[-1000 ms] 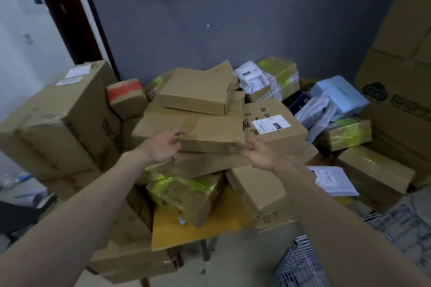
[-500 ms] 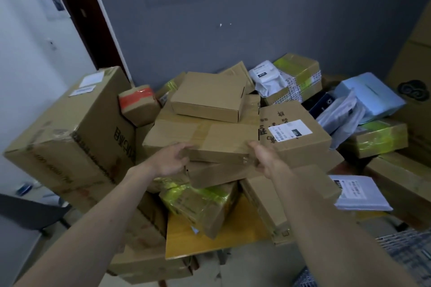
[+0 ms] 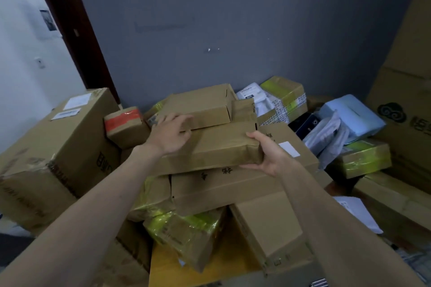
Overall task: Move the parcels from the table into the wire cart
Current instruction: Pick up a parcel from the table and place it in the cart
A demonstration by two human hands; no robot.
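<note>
At the centre of the frame, the wide flat brown cardboard parcel (image 3: 210, 147) sits atop the heap on the yellow wooden counter (image 3: 207, 268), with a smaller brown cardboard box (image 3: 200, 109) riding on it. The right hand (image 3: 268, 154) grips its near right corner, thumb on top, fingers beneath. The left hand (image 3: 170, 134) lies on the left end, fingers bent against the small box's edge.

To lift well, I would keep the parcel level so the small box doesn't slide, and clear the stack before swinging toward the cart.

Only a sliver of what may be the wire cart (image 3: 318, 284) shows at the bottom edge; its contents are out of view.
</note>
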